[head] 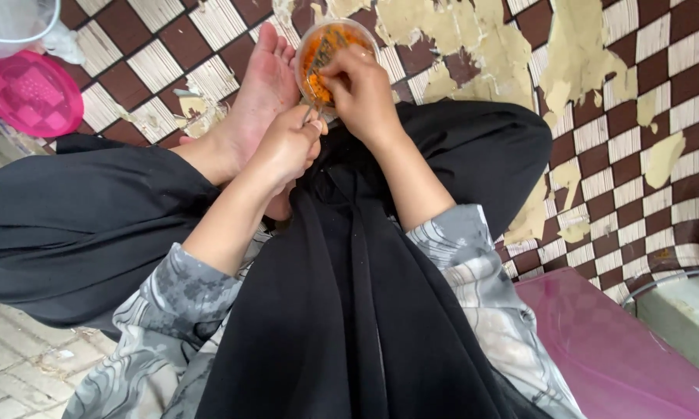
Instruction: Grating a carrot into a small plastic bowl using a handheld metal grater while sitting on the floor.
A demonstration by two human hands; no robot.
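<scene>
Fingers of the right hand (361, 89) curl over the rim of a small clear tub (335, 46) of orange stuff, pinched narrow, apparently on a thin tool; the tip is hidden. Left hand (291, 143) sits at 7 o'clock of the tub, fingers closed on a slim metal handle (312, 115) near its end. Tub lies on the checked mat (636, 101), beside a bare foot (260, 85) at 9 o'clock. Judgement: tub is light, thin-walled, likely flexes and skids if pressed; contents look wet, so the rim may be slippery. Best hold: opposite sides of the wall, below the rim. Pink lid (31, 93) far off at 9 o'clock.
</scene>
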